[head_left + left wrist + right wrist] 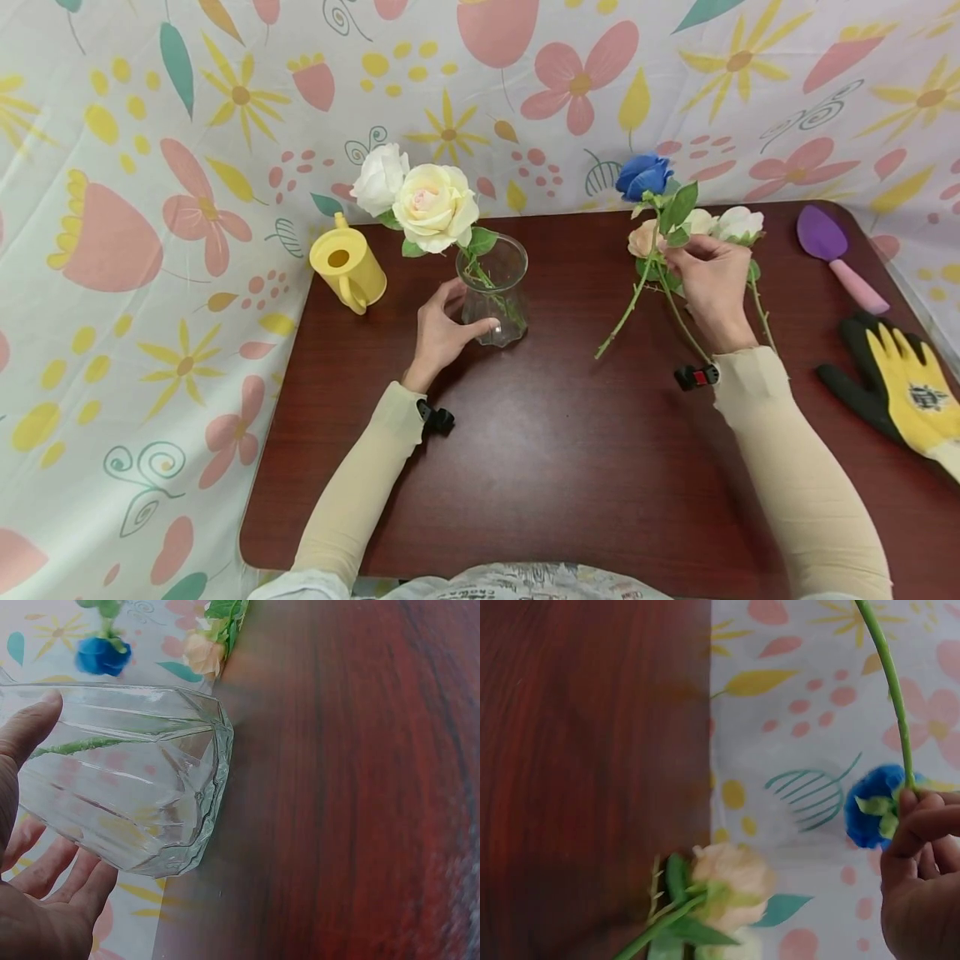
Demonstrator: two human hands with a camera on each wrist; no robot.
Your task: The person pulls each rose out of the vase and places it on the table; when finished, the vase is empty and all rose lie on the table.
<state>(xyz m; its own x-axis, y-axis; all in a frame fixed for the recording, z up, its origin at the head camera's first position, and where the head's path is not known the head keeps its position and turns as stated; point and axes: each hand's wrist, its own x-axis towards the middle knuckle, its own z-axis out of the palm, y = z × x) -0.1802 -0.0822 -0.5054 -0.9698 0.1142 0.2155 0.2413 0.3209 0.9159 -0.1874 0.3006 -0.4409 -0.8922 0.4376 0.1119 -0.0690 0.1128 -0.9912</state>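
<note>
The glass vase (504, 310) stands on the table with a cream rose (436, 208) and a white rose (381, 178) leaning out to the left. My left hand (444, 330) is around the vase's lower side, thumb in front; in the left wrist view the thumb and fingers of the left hand (52, 877) lie along the glass (127, 780). My right hand (708, 283) pinches the stem of a blue rose (645, 177) just under its bloom, raised above the table; the right wrist view shows this blue rose (876, 806) beside the fingertips.
A peach rose (643, 239) and white roses (738, 225) lie at the back right, below and behind my right hand. A yellow watering can (347, 268) stands back left. At the right are a purple trowel (822, 233) and a yellow-black glove (911, 392). Patterned cloth hangs behind.
</note>
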